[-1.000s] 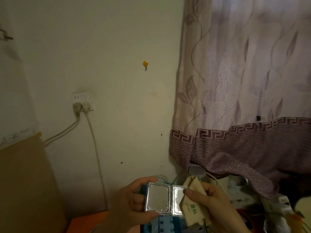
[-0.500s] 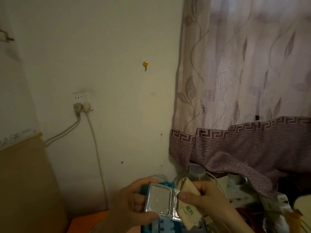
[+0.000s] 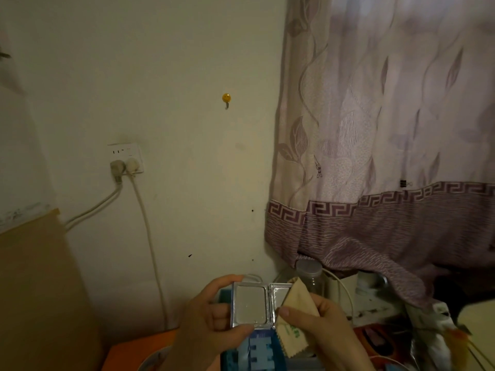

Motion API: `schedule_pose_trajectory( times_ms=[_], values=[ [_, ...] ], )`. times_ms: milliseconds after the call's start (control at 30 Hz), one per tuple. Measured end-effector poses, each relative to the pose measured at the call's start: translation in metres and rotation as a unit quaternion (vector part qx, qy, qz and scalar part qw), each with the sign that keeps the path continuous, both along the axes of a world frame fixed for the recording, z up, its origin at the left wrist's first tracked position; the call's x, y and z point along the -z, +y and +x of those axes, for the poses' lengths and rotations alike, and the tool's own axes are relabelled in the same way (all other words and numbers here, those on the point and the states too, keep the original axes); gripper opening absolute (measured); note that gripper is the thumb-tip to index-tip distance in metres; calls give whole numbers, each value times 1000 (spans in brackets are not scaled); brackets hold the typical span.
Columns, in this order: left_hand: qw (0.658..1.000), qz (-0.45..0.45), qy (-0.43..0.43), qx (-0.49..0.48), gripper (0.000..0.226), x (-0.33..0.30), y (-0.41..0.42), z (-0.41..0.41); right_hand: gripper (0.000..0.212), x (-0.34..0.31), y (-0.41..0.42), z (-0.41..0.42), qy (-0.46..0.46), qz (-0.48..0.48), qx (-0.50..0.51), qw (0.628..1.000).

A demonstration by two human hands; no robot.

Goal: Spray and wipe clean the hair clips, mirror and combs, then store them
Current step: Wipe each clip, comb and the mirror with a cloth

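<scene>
Your left hand (image 3: 211,321): thumb and fingers clamped folding mirror (image 3: 261,305) by its left edges, held open at chest height. Your right hand (image 3: 318,325): fingers pinched cloth (image 3: 294,317) against right pane. Mirror judged light, rigid, breakable glass, slick; hold frame edges, never panes.

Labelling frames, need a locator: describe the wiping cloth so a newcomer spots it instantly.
Start at the purple curtain and drop to the two hands at the bottom centre. The left hand holds an open folding mirror; the right hand pinches the cloth against its right panel. It is beige, with green print.
</scene>
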State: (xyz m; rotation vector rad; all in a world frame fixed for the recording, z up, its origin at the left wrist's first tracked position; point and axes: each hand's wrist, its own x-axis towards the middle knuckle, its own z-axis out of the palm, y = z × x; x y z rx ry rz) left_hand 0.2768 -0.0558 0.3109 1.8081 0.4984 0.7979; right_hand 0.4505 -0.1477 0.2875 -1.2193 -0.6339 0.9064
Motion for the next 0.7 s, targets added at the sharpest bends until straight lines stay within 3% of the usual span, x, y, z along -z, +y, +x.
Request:
schedule_pose_trajectory(
  times_ms=[100,300,433,700],
  values=[
    [1000,10,-2,-6,67,3,2,0,42,0,1,1,-5,2,11,1000],
    [999,-42,-17,-24,71,2,11,-3,14,-3,-1,3,8,3,13,1000],
    [998,-55,-24,-27,72,1,11,-5,22,-2,-1,6,12,0,26,1000],
    [999,-45,-15,-22,69,6,16,-11,19,-2,2,7,6,8,46,999]
  ],
)
